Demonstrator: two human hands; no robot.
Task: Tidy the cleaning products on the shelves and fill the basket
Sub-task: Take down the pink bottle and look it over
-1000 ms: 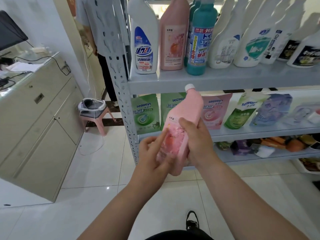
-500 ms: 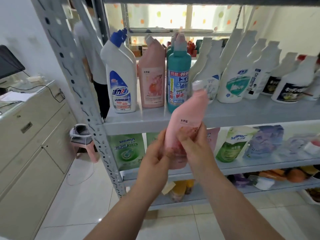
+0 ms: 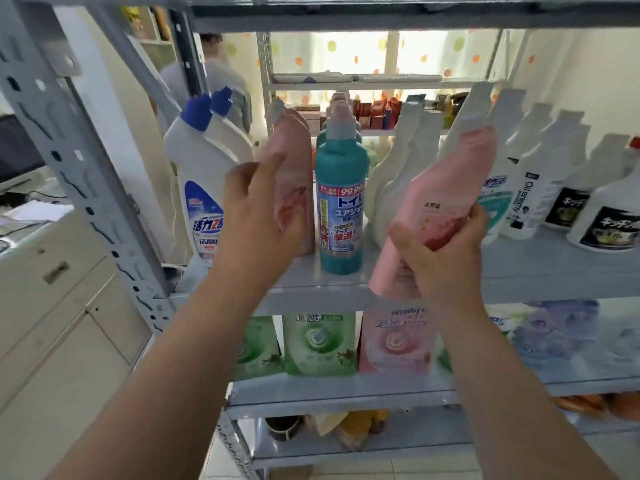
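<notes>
My right hand (image 3: 446, 251) grips a pink bottle (image 3: 450, 192) with a white cap, tilted to the right in front of the grey shelf (image 3: 554, 271). My left hand (image 3: 263, 209) is spread open against a second pink bottle (image 3: 294, 157) that stands on the shelf; whether the fingers grip it I cannot tell. A teal bottle (image 3: 341, 199) stands between the two pink ones. A white bottle with a blue cap (image 3: 204, 174) stands at the shelf's left end. No basket shows.
White spray bottles (image 3: 530, 174) fill the right of the shelf. Green and pink refill pouches (image 3: 320, 344) stand on the shelf below. A perforated metal upright (image 3: 79, 174) and a beige cabinet (image 3: 52, 323) are at left. A person (image 3: 221, 84) stands behind the shelves.
The view has moved closer and up to the shelf. My left hand let go of the held pink bottle and reached to the pink bottle on the shelf. My right hand raised its bottle to the right.
</notes>
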